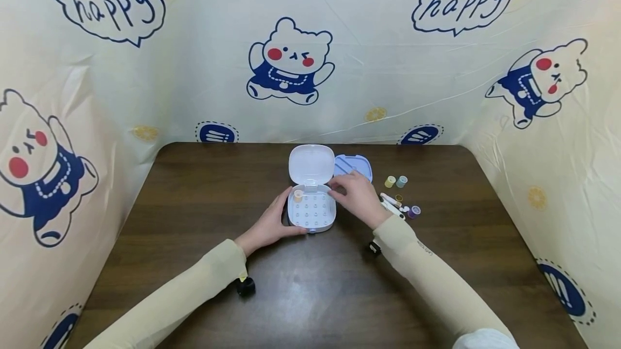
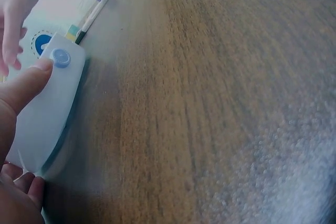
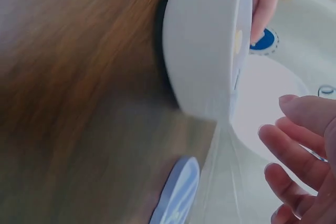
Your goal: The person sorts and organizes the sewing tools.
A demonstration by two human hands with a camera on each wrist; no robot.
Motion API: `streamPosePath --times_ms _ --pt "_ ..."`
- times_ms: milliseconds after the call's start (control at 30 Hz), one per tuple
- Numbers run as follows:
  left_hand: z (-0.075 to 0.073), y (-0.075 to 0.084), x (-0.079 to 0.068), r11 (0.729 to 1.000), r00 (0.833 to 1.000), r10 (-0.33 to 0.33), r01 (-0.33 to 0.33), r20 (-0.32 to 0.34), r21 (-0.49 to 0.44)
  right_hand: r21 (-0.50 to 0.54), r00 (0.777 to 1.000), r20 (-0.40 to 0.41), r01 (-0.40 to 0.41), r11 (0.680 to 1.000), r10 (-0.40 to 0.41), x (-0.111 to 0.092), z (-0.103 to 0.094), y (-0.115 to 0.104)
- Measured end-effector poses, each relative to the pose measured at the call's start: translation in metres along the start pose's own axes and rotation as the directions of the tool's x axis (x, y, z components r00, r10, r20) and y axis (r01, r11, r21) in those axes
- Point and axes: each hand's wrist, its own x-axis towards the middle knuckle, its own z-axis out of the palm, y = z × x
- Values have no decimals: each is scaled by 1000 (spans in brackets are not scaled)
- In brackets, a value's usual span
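A white plastic case (image 1: 326, 218) stands on the table with its lid (image 1: 312, 164) raised. Rows of small pegs line its inside, and one small peach spool (image 1: 298, 196) sits at the back left corner. My left hand (image 1: 271, 222) grips the case from the left, thumb at the front beside the round blue latch (image 2: 61, 57), fingers around the left side. Over the case's back right corner hovers my right hand (image 1: 358, 195). Its fingers (image 3: 291, 153) are loosely bent and spread from the thumb, holding nothing in the right wrist view.
Behind the right hand lies a blue tray-like piece (image 1: 365, 164). Farther right are a yellow spool (image 1: 390, 182), a light blue spool (image 1: 401, 181), a purple spool (image 1: 414, 212) and slim white tools (image 1: 392, 205). A printed curtain (image 1: 368, 68) hangs around the table (image 1: 194, 176).
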Motion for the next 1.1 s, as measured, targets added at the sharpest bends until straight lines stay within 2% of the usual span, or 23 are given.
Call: streamPosePath --times_ms 167,500,867,1100 --pt "-1 1 0 1000 1000 -8 8 -6 6 26 998 -52 -19 999 21 -15 -8 15" --pt "0 2 0 1000 1000 -6 6 -5 7 69 995 -61 -79 995 83 -39 -23 36" --pt "0 4 -1 1000 1000 -16 16 0 15 0 988 -134 -84 996 83 -66 -32 66" --pt "1 2 -1 1000 1000 -6 6 -8 10 -11 980 -142 -143 990 140 -87 -41 84"
